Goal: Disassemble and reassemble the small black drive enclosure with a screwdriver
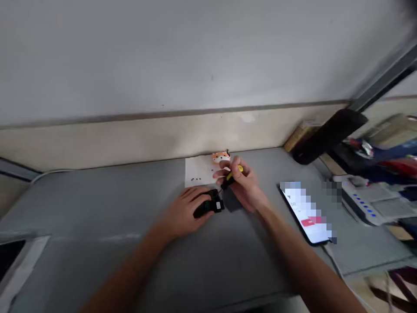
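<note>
My left hand [189,208] is closed round a small black device [203,208], pinning it on the grey desk; a small white patch [218,204] shows at its right end. In my right hand [244,182] is a screwdriver [230,175] with a yellow and black handle, tilted with its shaft down to the device. Whether its tip sits in a screw is too small to tell. Behind both hands lies a white sheet of paper [202,165] bearing several tiny dark pieces, likely screws. An orange and white animal-faced item [220,157] sits at its far edge.
On the right a lit phone [304,213] lies on the desk with a cable [335,261] running off the front edge. Beyond it are a white device with blue buttons [368,204] and a black cylindrical object [329,134] leaning near the wall. A pale-framed dark object [26,265] is at left.
</note>
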The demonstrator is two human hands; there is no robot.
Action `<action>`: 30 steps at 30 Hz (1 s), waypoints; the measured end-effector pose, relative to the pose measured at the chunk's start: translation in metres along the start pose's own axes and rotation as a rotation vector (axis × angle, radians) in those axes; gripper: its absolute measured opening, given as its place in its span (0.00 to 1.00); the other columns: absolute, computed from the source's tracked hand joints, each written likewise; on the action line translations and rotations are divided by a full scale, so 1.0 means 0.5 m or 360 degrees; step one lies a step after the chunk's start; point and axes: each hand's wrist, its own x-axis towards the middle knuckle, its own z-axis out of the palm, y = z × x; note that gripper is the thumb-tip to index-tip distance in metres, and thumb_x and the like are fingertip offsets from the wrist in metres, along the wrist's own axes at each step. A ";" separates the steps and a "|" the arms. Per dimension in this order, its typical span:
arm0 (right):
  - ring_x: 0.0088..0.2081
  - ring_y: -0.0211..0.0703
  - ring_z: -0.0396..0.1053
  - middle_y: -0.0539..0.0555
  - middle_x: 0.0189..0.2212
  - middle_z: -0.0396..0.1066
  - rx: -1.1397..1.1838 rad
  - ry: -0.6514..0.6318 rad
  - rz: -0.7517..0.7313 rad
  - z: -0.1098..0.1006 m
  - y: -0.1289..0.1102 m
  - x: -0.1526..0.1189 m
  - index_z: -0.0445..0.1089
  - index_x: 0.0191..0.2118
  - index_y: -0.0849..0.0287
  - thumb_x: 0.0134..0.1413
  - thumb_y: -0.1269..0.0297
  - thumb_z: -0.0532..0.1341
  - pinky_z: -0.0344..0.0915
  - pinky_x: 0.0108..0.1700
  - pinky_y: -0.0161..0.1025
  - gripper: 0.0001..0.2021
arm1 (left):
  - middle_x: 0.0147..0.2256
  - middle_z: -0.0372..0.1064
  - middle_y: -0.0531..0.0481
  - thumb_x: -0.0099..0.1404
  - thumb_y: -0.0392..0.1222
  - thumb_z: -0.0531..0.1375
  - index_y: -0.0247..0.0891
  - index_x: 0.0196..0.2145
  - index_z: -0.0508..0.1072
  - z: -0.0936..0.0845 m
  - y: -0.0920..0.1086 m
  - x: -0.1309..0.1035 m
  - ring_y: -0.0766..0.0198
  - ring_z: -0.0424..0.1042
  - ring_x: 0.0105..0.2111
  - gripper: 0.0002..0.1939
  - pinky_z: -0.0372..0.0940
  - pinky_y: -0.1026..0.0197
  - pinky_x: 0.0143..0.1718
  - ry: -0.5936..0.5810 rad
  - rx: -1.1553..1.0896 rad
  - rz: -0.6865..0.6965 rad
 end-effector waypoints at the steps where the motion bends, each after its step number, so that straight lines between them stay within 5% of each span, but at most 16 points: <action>1: 0.23 0.32 0.73 0.42 0.26 0.69 -0.0110 0.0043 -0.0034 -0.002 0.004 0.002 0.55 0.29 0.55 0.47 0.43 0.73 0.66 0.29 0.34 0.28 | 0.53 0.75 0.42 0.72 0.42 0.58 0.40 0.48 0.74 -0.001 0.002 0.001 0.52 0.74 0.53 0.09 0.70 0.47 0.56 -0.0021 -0.0007 -0.0007; 5: 0.19 0.32 0.64 0.39 0.19 0.59 -0.0307 0.0124 -0.0120 -0.006 0.013 0.006 0.56 0.30 0.53 0.53 0.41 0.68 0.59 0.25 0.34 0.25 | 0.54 0.74 0.42 0.71 0.40 0.59 0.41 0.48 0.74 -0.005 0.008 0.003 0.52 0.74 0.53 0.10 0.70 0.48 0.56 -0.0063 -0.0015 -0.0025; 9: 0.25 0.36 0.64 0.45 0.23 0.62 -0.0135 0.0025 -0.0091 0.001 0.013 0.004 0.71 0.43 0.53 0.62 0.35 0.55 0.63 0.32 0.38 0.25 | 0.54 0.74 0.42 0.71 0.40 0.59 0.41 0.49 0.74 -0.005 0.009 0.003 0.52 0.74 0.53 0.10 0.70 0.47 0.55 -0.0048 -0.0011 -0.0020; 12: 0.32 0.36 0.68 0.48 0.29 0.69 -0.0027 0.0070 -0.0072 0.004 0.010 0.001 0.74 0.38 0.55 0.58 0.42 0.65 0.65 0.37 0.37 0.19 | 0.53 0.75 0.42 0.71 0.40 0.59 0.40 0.50 0.74 -0.004 0.009 0.002 0.52 0.74 0.53 0.11 0.70 0.48 0.55 -0.0023 -0.0003 -0.0016; 15: 0.33 0.38 0.73 0.50 0.34 0.74 0.0036 0.0078 -0.0008 -0.001 0.009 0.000 0.66 0.29 0.56 0.49 0.45 0.73 0.68 0.37 0.38 0.21 | 0.52 0.74 0.42 0.70 0.40 0.60 0.40 0.49 0.74 -0.002 0.008 0.002 0.52 0.74 0.53 0.10 0.71 0.48 0.55 -0.0019 -0.0032 -0.0016; 20: 0.16 0.32 0.57 0.39 0.16 0.57 -0.0162 0.0120 -0.0128 -0.010 0.014 0.004 0.55 0.28 0.53 0.51 0.44 0.71 0.56 0.23 0.35 0.26 | 0.52 0.74 0.42 0.70 0.40 0.59 0.40 0.49 0.72 -0.003 0.008 0.003 0.52 0.74 0.52 0.10 0.71 0.48 0.54 -0.0035 -0.0049 -0.0019; 25: 0.24 0.36 0.60 0.45 0.22 0.61 -0.0014 0.0018 -0.0054 0.003 0.011 0.003 0.71 0.37 0.55 0.61 0.36 0.59 0.60 0.31 0.38 0.24 | 0.52 0.74 0.42 0.70 0.40 0.60 0.40 0.49 0.73 -0.003 0.009 0.004 0.52 0.73 0.52 0.10 0.70 0.48 0.54 -0.0041 -0.0049 -0.0022; 30: 0.32 0.36 0.66 0.48 0.32 0.67 0.0001 0.0163 -0.0068 0.007 0.006 -0.004 0.64 0.28 0.55 0.48 0.46 0.73 0.63 0.36 0.37 0.22 | 0.53 0.74 0.41 0.71 0.40 0.58 0.40 0.49 0.73 -0.003 0.010 0.004 0.52 0.73 0.53 0.10 0.70 0.48 0.55 -0.0029 -0.0033 -0.0005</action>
